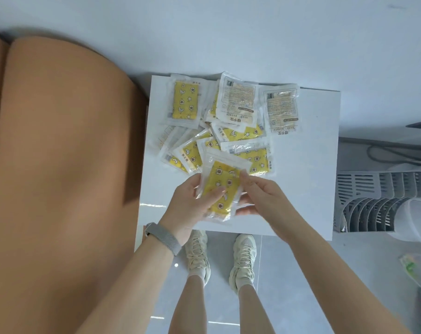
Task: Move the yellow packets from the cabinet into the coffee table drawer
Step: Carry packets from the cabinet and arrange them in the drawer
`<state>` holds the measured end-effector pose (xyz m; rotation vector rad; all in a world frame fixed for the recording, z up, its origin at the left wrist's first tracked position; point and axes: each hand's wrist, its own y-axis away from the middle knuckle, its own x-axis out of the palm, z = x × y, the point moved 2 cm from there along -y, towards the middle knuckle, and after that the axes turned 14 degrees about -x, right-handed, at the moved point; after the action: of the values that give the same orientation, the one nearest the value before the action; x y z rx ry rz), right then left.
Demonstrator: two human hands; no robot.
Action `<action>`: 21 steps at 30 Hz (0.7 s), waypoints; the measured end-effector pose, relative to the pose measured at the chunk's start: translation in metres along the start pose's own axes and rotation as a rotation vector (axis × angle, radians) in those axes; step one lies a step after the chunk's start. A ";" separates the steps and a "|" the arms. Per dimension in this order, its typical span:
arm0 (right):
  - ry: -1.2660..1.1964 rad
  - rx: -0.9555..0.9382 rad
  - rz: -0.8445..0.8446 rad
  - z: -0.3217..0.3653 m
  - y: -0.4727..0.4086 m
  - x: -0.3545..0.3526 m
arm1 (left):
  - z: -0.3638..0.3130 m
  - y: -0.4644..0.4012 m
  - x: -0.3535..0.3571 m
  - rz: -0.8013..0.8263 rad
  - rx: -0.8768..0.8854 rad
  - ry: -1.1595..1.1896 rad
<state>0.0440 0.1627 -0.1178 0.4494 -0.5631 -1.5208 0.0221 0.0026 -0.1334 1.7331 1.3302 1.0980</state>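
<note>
Several yellow packets in clear wrappers lie scattered on a white cabinet top [308, 165]. One lies apart at the back left [185, 102], and two lie printed side up at the back [238, 102] [280, 112]. A loose pile [243, 150] sits in the middle. My left hand [192, 203] and my right hand [260, 196] together hold a small stack of yellow packets [222, 186] just above the front of the surface. My left thumb lies across the stack's face, and my right fingers grip its right edge.
A large tan padded seat [60, 165] fills the left. A grey slatted basket [378, 201] stands to the right of the cabinet, with a cable behind it. My feet in pale sneakers [219, 256] stand on a glossy grey floor. A white wall is behind.
</note>
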 end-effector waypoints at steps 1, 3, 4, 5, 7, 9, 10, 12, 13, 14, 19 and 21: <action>0.161 -0.014 -0.019 -0.001 -0.005 -0.006 | 0.002 0.000 -0.007 -0.022 -0.004 0.020; 0.513 -0.044 -0.177 -0.006 -0.019 -0.024 | 0.008 0.001 -0.017 -0.029 -0.021 0.067; 0.596 -0.035 -0.276 -0.008 -0.025 -0.033 | 0.010 0.002 -0.021 -0.021 -0.031 0.103; 0.595 -0.001 -0.361 -0.010 -0.032 -0.041 | 0.012 0.003 -0.024 -0.007 -0.038 0.145; 0.577 0.125 -0.419 -0.012 -0.045 -0.047 | 0.015 0.004 -0.026 0.021 -0.046 0.214; 0.673 0.235 -0.371 -0.013 -0.056 -0.040 | 0.019 0.006 -0.025 0.039 -0.055 0.253; 0.726 0.252 -0.359 -0.015 -0.059 -0.034 | 0.021 0.007 -0.024 0.045 -0.062 0.266; 0.788 0.232 -0.413 -0.023 -0.063 -0.024 | 0.024 0.009 -0.021 0.045 -0.065 0.274; 0.826 0.207 -0.449 -0.028 -0.063 -0.020 | 0.026 0.010 -0.020 0.040 -0.064 0.269; 0.869 0.178 -0.479 -0.032 -0.061 -0.017 | 0.027 0.011 -0.018 0.041 -0.064 0.265; 0.840 0.109 -0.524 -0.041 -0.057 -0.016 | 0.027 0.012 -0.016 0.041 -0.104 0.249; 0.681 -0.036 -0.539 -0.039 -0.053 -0.019 | 0.025 0.010 -0.017 0.014 -0.075 0.197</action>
<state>0.0259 0.1783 -0.1816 1.0971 0.1373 -1.7391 0.0469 -0.0172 -0.1390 1.6148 1.3770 1.3378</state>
